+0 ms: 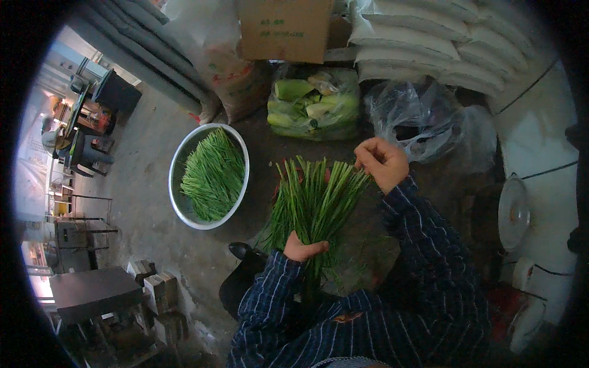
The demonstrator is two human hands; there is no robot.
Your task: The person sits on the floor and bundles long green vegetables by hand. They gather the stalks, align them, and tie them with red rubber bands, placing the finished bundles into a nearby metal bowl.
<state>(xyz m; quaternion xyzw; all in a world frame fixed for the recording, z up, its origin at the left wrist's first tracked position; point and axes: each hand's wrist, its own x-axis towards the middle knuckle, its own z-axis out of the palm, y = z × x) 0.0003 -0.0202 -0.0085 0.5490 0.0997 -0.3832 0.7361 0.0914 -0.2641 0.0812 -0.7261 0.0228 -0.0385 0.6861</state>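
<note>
A large bunch of long green stalks (pixel 317 198), perhaps garlic scapes or a similar vegetable, fans out in front of me. Around its lower part my left hand (pixel 304 248) is closed, thumb towards the right. My right hand (pixel 383 163) is at the upper right tips of the bunch, thumb and forefinger bent together; whether a stalk is pinched between them I cannot tell. To the left, a round metal basin (pixel 171 184) on the floor holds a heap of similar green stalks (pixel 214 177). Loose green bits lie on the floor right of the bunch.
Beyond the bunch stand a clear plastic bag of green vegetables (pixel 315 108), a cardboard box (pixel 285 32) and a large sack (pixel 230 78). Crumpled clear plastic bags (pixel 423 124) lie below stacked white sacks (pixel 414 41). A dark-topped table (pixel 94 292) stands at lower left.
</note>
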